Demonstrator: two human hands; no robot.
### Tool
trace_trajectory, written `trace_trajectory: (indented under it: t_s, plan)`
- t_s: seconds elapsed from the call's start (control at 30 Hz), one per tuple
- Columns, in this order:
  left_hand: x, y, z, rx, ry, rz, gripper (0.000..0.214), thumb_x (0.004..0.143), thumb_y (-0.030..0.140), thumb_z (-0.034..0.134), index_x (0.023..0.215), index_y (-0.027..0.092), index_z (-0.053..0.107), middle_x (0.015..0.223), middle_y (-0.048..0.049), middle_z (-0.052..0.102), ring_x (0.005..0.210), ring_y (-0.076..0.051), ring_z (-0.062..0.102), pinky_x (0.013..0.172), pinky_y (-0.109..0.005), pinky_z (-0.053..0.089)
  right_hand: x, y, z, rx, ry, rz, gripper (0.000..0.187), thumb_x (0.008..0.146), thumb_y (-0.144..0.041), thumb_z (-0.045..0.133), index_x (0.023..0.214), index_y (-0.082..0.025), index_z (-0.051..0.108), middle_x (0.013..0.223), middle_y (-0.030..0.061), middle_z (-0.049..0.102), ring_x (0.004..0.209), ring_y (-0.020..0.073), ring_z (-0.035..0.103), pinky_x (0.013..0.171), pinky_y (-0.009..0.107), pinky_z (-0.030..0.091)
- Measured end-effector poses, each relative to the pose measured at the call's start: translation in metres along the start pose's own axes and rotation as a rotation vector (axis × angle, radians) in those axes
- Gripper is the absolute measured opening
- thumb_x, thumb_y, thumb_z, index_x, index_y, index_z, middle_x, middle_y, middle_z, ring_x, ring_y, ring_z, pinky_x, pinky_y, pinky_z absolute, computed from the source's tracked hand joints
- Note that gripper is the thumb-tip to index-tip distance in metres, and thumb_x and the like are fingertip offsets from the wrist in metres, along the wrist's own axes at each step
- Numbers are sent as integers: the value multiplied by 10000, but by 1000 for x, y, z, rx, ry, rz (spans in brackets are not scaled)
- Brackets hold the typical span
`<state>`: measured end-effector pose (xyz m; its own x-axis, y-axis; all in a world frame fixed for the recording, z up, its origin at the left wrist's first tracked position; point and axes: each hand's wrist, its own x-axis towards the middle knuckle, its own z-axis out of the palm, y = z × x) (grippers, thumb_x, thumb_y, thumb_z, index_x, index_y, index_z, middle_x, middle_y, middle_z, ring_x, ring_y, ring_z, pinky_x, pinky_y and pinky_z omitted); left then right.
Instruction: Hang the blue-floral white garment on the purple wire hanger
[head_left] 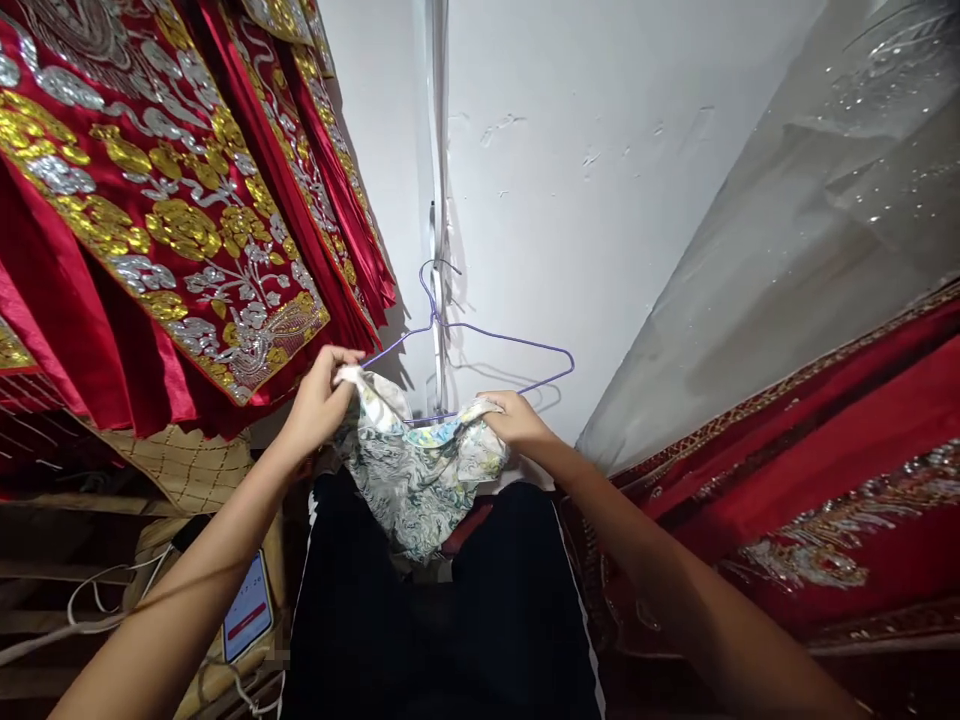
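A light floral top in white, green and yellow, with a gathered body, hangs between my two hands above my lap. My left hand pinches its left shoulder at the left end of a purple wire hanger. On the other side, my right hand grips the top's right shoulder just below the hanger's right arm. The hanger's left arm runs into the cloth, while its right corner shows bare outside it. Its hook points up in front of the wall, near a vertical pole.
Red garments with gold and silver embroidery hang at the left. A sheer sparkly white fabric and red beaded cloth fill the right. A lit phone and white cables lie at lower left. A white wall stands ahead.
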<state>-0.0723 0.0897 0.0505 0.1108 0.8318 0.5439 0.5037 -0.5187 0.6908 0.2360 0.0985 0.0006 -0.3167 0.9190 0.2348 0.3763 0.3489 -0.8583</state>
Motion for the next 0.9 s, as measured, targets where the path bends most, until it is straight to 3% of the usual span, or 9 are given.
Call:
trace_trajectory:
  t_s: [0.07,0.13,0.27,0.37,0.47,0.57,0.73,0.8,0.9]
  plan:
    - [18,1,6,-86,-13,-26,307,831,244,487,1114,170,579,1137,-90,678,1026,-208,629,877,-310,475,-2,-4,1,32,-30,-3,185,702,-209,479,709,-171,660,709,15,632,683,167,540,628,249,387]
    - [29,-1,5,-136,-126,-83,309,821,273,517,1071,152,652,973,-67,697,861,-190,627,761,-278,468,-8,-5,-5,19,18,-31,304,683,-185,496,872,-176,733,833,33,688,750,186,579,681,263,420]
    - [33,-1,-7,-337,-224,-236,322,760,375,662,981,148,717,863,-55,697,711,-167,587,634,-247,427,-19,-1,-46,-77,414,-110,705,656,-151,543,1358,-199,590,818,8,661,696,164,566,659,262,422]
    - [34,2,-15,-459,-311,-306,328,713,375,744,955,154,724,869,-61,706,701,-170,603,613,-244,435,-9,5,-83,-181,545,-101,796,673,-189,598,1460,-164,481,688,-26,593,595,143,511,599,256,399]
    - [39,1,-20,-512,-402,-369,300,706,366,775,909,153,719,819,-59,696,671,-170,611,582,-238,443,13,6,-105,-298,468,-50,519,684,-234,637,1187,-130,712,726,37,662,645,166,555,604,274,407]
    - [44,-9,-26,-588,-421,-485,339,690,362,799,937,143,725,830,-84,706,680,-203,648,595,-275,489,28,-4,-113,-273,227,27,243,698,-288,682,848,-131,790,786,83,723,703,197,603,610,281,420]
    - [43,-29,-40,-740,-333,-800,448,706,448,790,987,105,728,877,-175,721,805,-326,696,711,-441,546,16,-21,-138,21,-183,279,263,644,-333,785,794,-117,788,725,82,726,607,176,606,549,268,401]
    - [42,-34,-42,-691,-307,-821,455,704,502,784,920,106,725,835,-167,719,785,-313,684,710,-436,538,8,-21,-149,185,-208,393,243,643,-301,793,749,-85,765,662,98,706,551,172,604,545,285,409]
    - [41,-41,-36,-518,-292,-663,443,692,519,791,885,129,707,837,-110,719,769,-237,647,704,-349,504,3,-19,-145,470,-55,472,302,752,-367,711,741,-66,736,629,109,692,533,194,629,579,343,460]
